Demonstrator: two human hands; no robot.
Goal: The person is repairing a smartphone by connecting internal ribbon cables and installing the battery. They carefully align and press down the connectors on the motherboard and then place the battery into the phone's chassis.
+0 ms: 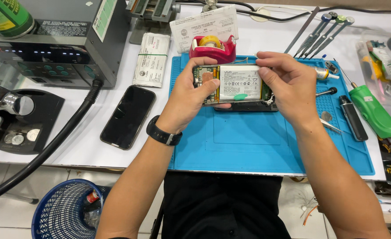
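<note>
Here, above a blue repair mat on a white worktop, a person holds an opened smartphone in both hands, its back cover already off and its white battery and green circuit board exposed. The left hand is closed around the phone's left end, thumb pressed on the board area, a black wristwatch on that wrist. The right hand grips the right end, fingers curled over the top edge and thumb on the battery's edge. By the look of it, disassembly is partway: the battery and board are still seated in the frame, so the inner parts appear yet to be lifted. The phone is held just above the mat's far half, its long axis running left to right across the view, open back facing up toward the camera; which end is the top cannot be told for sure. A red tape dispenser sits just behind it, a second, intact black phone lies off the mat to the left, and screwdrivers and a green-handled tool rest to the right.
</note>
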